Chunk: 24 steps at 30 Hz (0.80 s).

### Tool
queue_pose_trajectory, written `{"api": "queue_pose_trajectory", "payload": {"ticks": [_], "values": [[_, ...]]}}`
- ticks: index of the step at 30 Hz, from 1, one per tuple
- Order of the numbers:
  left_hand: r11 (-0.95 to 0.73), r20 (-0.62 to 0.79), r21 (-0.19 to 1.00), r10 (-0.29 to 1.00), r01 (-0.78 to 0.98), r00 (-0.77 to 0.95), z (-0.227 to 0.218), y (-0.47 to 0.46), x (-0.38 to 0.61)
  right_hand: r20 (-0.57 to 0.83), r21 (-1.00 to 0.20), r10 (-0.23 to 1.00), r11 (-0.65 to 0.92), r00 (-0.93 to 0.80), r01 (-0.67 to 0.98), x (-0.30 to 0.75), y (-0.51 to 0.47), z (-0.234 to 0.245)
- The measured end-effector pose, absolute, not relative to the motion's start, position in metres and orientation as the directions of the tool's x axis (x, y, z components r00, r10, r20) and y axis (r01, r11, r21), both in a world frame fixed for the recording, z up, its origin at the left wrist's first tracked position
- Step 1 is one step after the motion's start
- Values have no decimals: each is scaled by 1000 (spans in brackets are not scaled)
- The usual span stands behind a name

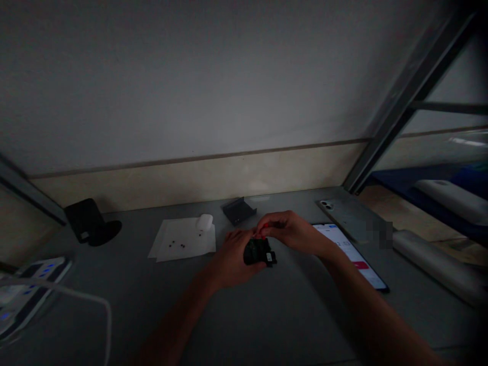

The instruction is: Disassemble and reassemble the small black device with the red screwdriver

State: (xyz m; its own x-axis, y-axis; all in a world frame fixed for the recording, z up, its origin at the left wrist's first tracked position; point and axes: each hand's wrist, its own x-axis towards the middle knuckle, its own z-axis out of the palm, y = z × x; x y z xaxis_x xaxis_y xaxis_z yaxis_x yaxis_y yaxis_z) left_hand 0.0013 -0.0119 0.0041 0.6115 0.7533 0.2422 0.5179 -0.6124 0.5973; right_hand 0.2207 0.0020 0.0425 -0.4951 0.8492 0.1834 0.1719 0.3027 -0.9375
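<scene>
Wrapped around a small black device (260,252), my left hand (237,256) steadies it just above the desk. The device has a dark face and a small pale label near its right end. My right hand (287,231) pinches a small red piece (264,229) against the far edge of the device. Fingers hide most of that red piece, so its kind is unclear. Behind both hands lies a dark grey open shell (239,210). Left of them, white paper sheets (163,244) carry several tiny dark screws (183,246) and a small white case (205,221).
A lit phone (366,267) lies beneath and beyond my right forearm, with a silver phone (337,211) behind it. At far left stand a black stand (86,221) and a power strip (41,284) with a white cable (87,296). A wall (213,175) closes the back.
</scene>
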Motion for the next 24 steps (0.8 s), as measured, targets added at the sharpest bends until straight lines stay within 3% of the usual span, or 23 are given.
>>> {"api": "queue_pose_trajectory", "payload": {"ticks": [24], "values": [[-628,245,591,737,506,629,5,-12,2,173,-937,839,302,-517,176,220,-1,47]]}}
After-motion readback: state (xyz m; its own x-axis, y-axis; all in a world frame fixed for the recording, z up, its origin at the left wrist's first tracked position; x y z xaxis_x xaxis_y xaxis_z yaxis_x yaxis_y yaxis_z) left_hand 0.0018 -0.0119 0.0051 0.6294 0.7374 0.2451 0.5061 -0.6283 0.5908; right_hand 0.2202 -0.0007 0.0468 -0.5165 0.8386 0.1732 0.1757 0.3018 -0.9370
